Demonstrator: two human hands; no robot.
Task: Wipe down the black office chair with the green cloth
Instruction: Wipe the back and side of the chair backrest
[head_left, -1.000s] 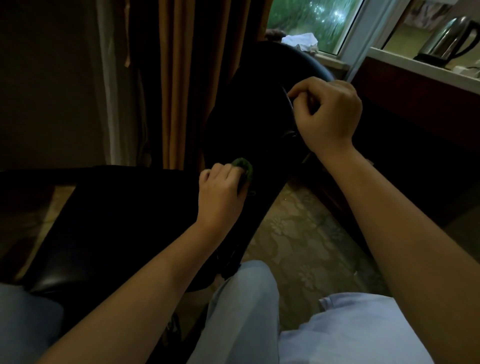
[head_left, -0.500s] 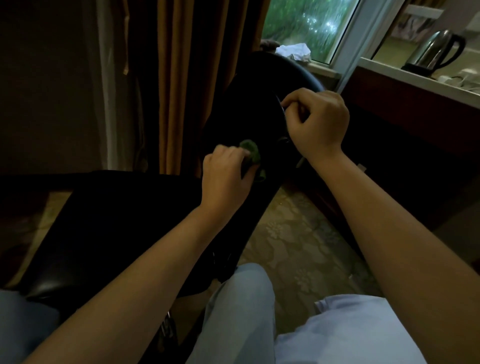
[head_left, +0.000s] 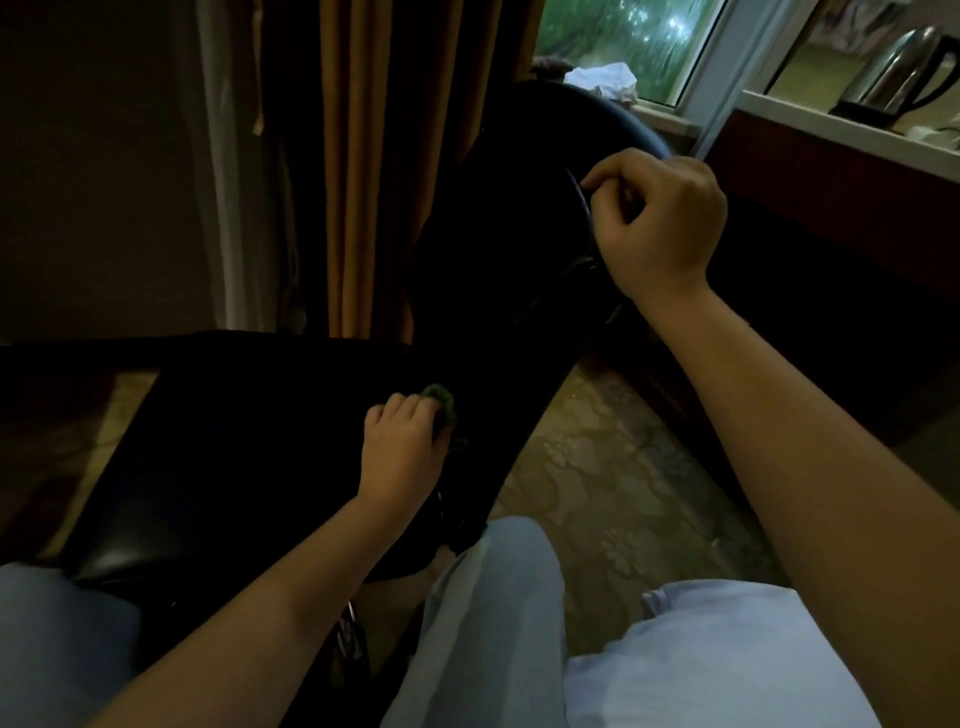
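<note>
The black office chair (head_left: 249, 447) fills the middle of the dim view, its seat at the left and its backrest leaning away toward the window. My left hand (head_left: 400, 452) grips the green cloth (head_left: 441, 397) and presses it against the low part of the backrest, where it meets the seat. Only a small green bunch shows past my fingers. My right hand (head_left: 660, 228) is curled around the right edge of the backrest, higher up, holding it.
Orange-brown curtains (head_left: 363, 156) hang behind the chair. A window sill with a white crumpled thing (head_left: 602, 78) lies beyond the backrest. A metal kettle (head_left: 893, 73) stands on a ledge at the upper right. Patterned carpet (head_left: 613, 478) lies right of the chair; my pale trousers fill the bottom.
My left hand has slid the green cloth down the backrest toward the seat. My right hand keeps its hold on the backrest edge.
</note>
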